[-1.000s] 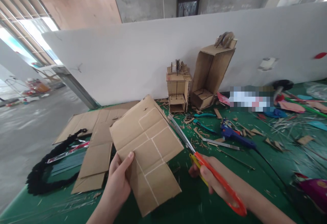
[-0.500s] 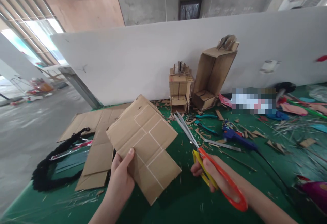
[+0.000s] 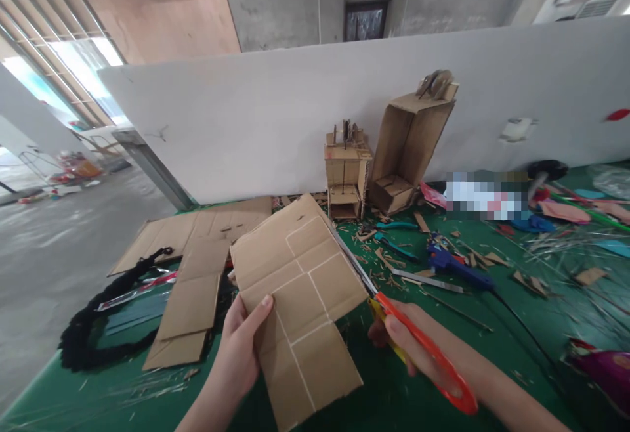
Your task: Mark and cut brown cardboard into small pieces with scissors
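A folded cardboard piece (image 3: 300,268) with white lines drawn on it is tilted in front of me. My left hand (image 3: 243,340) pinches its lower left edge, thumb on the front face and fingers behind. In my right hand (image 3: 408,337) are scissors (image 3: 433,356) with one orange and one yellow handle. Their blades lie along the right edge of the cardboard, partly hidden behind it, so how far they are apart does not show.
Two cardboard structures (image 3: 347,169) (image 3: 411,150) stand by the white partition. Pliers (image 3: 398,248), a blue glue gun (image 3: 460,270) and scraps lie on the green table at right. Flat cardboard (image 3: 197,287) and a black fuzzy coil (image 3: 81,333) lie at left.
The cardboard has moved right in my left hand and turned more upright, meeting the scissors. The scissor blades, seen open and apart from the cardboard before, are now at its edge.
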Motion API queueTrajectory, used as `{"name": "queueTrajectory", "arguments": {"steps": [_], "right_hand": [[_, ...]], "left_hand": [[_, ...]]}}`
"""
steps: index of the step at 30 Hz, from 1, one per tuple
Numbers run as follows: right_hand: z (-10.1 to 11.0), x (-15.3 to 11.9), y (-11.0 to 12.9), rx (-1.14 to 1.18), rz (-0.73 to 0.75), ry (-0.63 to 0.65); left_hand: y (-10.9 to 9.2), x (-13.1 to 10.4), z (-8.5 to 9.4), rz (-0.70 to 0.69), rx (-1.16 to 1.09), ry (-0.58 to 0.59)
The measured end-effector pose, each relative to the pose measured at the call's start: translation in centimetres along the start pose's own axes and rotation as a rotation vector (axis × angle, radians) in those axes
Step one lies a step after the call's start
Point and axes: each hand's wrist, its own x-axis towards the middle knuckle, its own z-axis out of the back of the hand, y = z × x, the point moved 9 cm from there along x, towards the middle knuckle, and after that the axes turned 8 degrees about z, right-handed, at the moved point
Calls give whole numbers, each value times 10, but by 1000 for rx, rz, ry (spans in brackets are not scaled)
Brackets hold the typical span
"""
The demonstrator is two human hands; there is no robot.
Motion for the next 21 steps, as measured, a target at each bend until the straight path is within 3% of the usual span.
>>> {"name": "queueTrajectory", "arguments": {"steps": [8,15,21], "right_hand": [[7,3,1,-90,57,-152],[14,6,16,-217,110,-180],[17,8,22,-321,148,-195]], "left_hand": [[13,-4,-10,36,85,133],[20,-13,-26,38,100,231],[17,-13,-27,22,125,246]]}}
